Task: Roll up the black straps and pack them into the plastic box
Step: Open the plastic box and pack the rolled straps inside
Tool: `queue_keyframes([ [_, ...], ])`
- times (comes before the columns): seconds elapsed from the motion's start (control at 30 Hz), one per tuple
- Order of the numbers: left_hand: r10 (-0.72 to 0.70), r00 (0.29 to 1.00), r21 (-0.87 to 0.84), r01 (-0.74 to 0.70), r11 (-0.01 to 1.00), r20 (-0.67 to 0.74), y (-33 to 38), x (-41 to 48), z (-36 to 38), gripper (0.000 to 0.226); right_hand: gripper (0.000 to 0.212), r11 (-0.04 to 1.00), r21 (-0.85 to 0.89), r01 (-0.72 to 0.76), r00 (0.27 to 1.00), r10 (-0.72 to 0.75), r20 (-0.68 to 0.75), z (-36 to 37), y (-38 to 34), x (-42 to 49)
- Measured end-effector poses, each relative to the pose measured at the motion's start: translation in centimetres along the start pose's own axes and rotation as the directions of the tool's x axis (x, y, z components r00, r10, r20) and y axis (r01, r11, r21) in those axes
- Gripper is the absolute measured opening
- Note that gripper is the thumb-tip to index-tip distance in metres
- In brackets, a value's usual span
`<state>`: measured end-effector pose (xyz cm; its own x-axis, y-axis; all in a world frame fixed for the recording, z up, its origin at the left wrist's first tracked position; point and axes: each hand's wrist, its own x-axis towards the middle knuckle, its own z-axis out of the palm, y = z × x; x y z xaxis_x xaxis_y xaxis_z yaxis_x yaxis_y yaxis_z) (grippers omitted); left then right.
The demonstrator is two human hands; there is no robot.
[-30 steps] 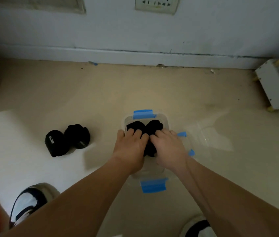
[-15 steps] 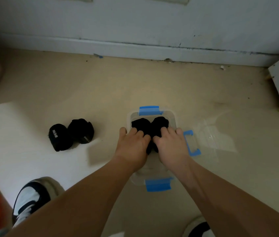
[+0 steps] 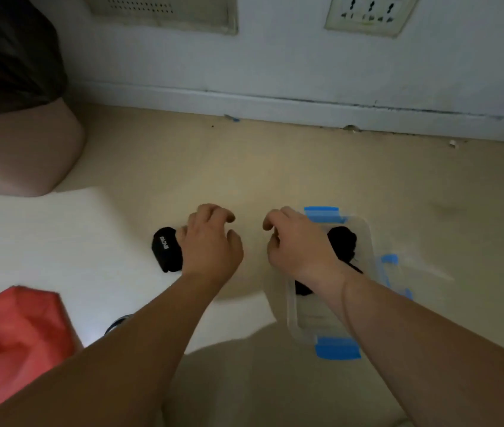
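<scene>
Left hand (image 3: 210, 245) and right hand (image 3: 297, 241): my fingers loosely curled, holding nothing. Rolled strap (image 3: 167, 249) on the floor centre-left, touching my left hand; packed straps (image 3: 341, 245) in plastic box (image 3: 365, 232). Roll looks soft, light, springy: grip across its middle.

Black straps (image 3: 167, 249), clear box (image 3: 363, 241) with blue clips (image 3: 338, 351), red bag (image 3: 10, 334).

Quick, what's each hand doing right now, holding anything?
Left hand: fingers curled, at the rolled strap on the floor; whether it grips cannot be told.
Right hand: open, loosely curled, holding nothing, at the plastic box.
</scene>
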<state>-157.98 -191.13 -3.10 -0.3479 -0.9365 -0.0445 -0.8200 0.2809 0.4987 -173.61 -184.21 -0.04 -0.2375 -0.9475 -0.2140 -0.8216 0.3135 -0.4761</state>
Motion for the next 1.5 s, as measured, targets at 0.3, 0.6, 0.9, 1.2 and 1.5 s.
queue_keyframes([
  [0.3, -0.349, 0.839, 0.045, 0.364, 0.93, 0.417, -10.3, 1.5, -2.0, 0.076, 0.069, 0.972, 0.224, -0.071, 0.97, 0.016, 0.241, 8.2, -4.8, 4.1],
  [0.6, -0.326, 0.862, 0.12, 0.303, 0.945, 0.389, -10.2, 2.2, -0.7, 0.065, 0.087, 0.948, 0.262, -0.183, 0.898, 0.052, 0.437, 10.0, -5.5, 7.3],
  [0.9, -0.569, 0.67, 0.049, 0.626, 0.778, 0.476, -10.4, 1.4, -0.9, 0.05, 0.064, 0.977, 0.142, -0.159, 0.933, 0.102, 0.345, 9.1, -4.5, 4.7],
  [1.2, -0.477, 0.725, -0.266, 0.65, 0.712, 0.496, -3.7, 1.2, -2.6, 0.092, 0.081, 0.992, 0.126, -0.022, 0.926, -0.027, 0.376, -0.9, -3.6, 1.7],
  [1.5, -0.161, 0.829, -0.429, 0.431, 0.794, 0.535, 9.5, -0.4, -4.9, 0.03, 0.047, 0.975, 0.055, -0.215, 0.849, 0.159, 0.503, -10.7, 4.2, -5.9],
])
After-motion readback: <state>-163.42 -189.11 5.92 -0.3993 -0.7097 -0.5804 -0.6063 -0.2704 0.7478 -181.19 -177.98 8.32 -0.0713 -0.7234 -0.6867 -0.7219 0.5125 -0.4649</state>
